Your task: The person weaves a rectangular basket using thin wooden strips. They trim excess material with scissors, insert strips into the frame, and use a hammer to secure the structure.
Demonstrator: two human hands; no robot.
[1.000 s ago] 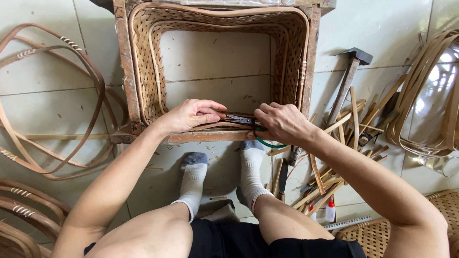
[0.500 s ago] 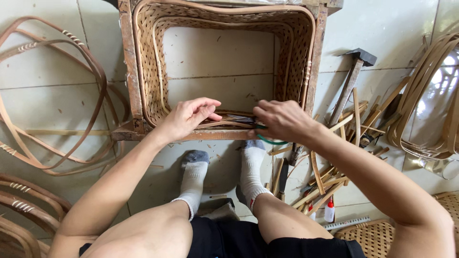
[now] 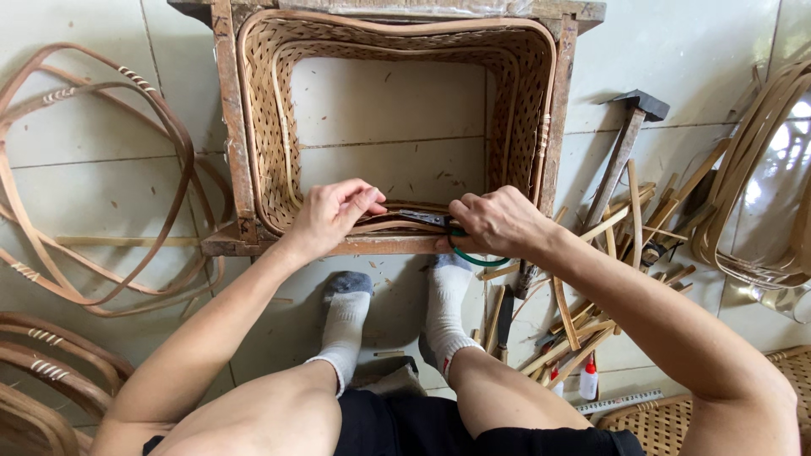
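A bottomless woven rattan basket [image 3: 253, 110] sits inside a worn wooden frame [image 3: 228, 152] on the tiled floor. My left hand [image 3: 334, 215] pinches the cane strip along the basket's near rim [image 3: 384, 226]. My right hand [image 3: 494, 224] grips green-handled shears [image 3: 427, 219], whose dark blades point left along that rim toward my left fingers. A green handle loop hangs below my right hand. My socked feet rest just under the frame.
Bent cane hoops [image 3: 93, 169] lie at left and lower left. At right are a hammer [image 3: 629, 139], loose cane sticks [image 3: 608, 245], more cane hoops [image 3: 752, 177], a small glue bottle [image 3: 589, 382] and a woven piece [image 3: 667, 422].
The view has shifted slightly, so the basket sits a little lower. My left fingers have curled tighter on the rim strip. The right hand stays on the shears.
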